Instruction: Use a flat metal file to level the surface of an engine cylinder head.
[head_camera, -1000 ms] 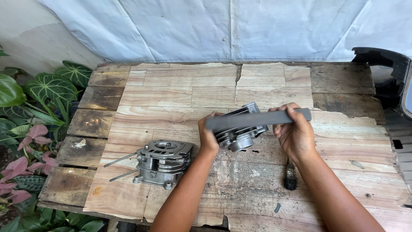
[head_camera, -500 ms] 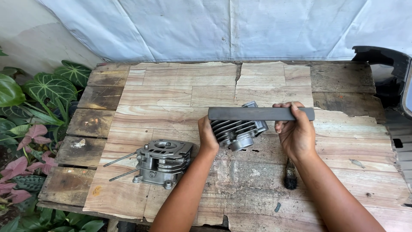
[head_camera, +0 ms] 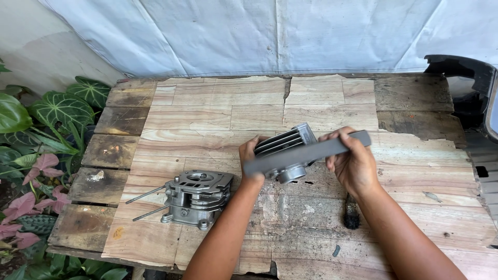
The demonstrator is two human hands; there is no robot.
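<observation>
Left hand (head_camera: 250,155) gripped the finned grey metal cylinder block (head_camera: 284,148) tight. Right hand (head_camera: 353,163) closed its fingers (head_camera: 338,139) around the flat grey metal bar (head_camera: 306,153) laid across it, above the worn wooden counter (head_camera: 218,111).

One camera only, worn on the head, looks steeply down and forward over the wooden bench (head_camera: 207,111) from the near edge. It sits close enough that both forearms enter from the bottom of the frame and the whole bench top fits in. A white sheet (head_camera: 259,36) closes the far side; leafy plants (head_camera: 46,119) fill the left margin.
</observation>
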